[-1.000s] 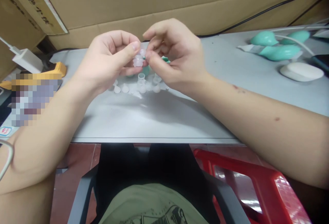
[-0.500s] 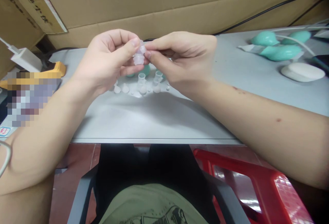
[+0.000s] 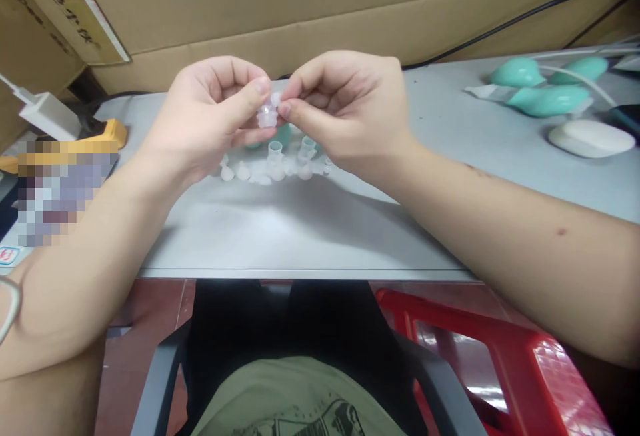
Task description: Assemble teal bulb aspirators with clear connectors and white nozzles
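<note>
A small translucent plastic fitting (image 3: 268,115) sits in mid-air above the grey bench (image 3: 310,229), pinched between both hands. It lies directly between the two grips, its long axis roughly upright, though it is too small and pale to be sure of its shape. The left hand (image 3: 210,113) closes thumb and forefinger on its lower part from the left; the right hand (image 3: 350,109) closes fingertips on its top from the right, so neither hand is nearer. Both wrists are raised, forearms angled inward, remaining fingers curled. Just below on the bench lies a scatter of loose clear parts (image 3: 273,164). Well off to the right rest teal rubber bulbs (image 3: 543,93) and a white oval piece (image 3: 590,137); a cardboard wall (image 3: 320,9) stands behind
</note>
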Tool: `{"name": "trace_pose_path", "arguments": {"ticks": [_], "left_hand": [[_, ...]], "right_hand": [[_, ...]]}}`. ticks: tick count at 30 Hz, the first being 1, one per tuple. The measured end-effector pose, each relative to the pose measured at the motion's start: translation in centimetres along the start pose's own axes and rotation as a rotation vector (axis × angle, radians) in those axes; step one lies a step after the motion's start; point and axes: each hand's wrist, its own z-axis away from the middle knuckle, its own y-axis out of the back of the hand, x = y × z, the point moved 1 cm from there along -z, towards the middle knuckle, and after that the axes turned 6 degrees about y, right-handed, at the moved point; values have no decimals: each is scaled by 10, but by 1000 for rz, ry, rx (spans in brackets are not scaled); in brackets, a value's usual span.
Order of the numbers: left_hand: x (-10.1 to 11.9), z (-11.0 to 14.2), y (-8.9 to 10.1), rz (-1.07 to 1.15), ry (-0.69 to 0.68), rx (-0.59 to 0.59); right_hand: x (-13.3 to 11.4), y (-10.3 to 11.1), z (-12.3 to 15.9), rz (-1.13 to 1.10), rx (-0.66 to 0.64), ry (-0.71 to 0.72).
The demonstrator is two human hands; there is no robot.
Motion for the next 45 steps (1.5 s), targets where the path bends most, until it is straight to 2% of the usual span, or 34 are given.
{"name": "trace_pose_path", "arguments": {"ticks": [3, 6, 9, 14, 20, 25, 29, 32, 38, 41, 45], "left_hand": [[-1, 2, 4, -24, -67, -40], [-3, 3, 7, -68, -105, -57], [-4, 2, 10, -118, -110, -45], [-5, 1, 9, -87, -120, -48], [-4, 2, 7, -134, -108, -32], [-5, 3, 7, -151, -122, -35], [-5, 4, 8, -152, -106, -12], [-5, 4, 7, -139, -115, -23], [-5, 3, 4, -136, -110, -21], [-6, 2, 3, -151, -94, -31], [-8, 1, 1, -120, -141, -16]], "right_hand": [[4, -1, -1, -25, 10, 5], [14, -2, 3, 76, 36, -27], [21, 0, 8, 115, 24, -52], [24, 2, 13, 73, 23, -1], [27, -3, 7, 55, 29, 1], [21, -2, 5, 129, -32, -137], [22, 0, 6, 106, -26, -71], [22, 2, 5, 148, -29, -78], [-4, 8, 2, 191, -72, 92], [-9, 10, 1, 278, -78, 67], [-3, 14, 1, 461, -124, -30]]}}
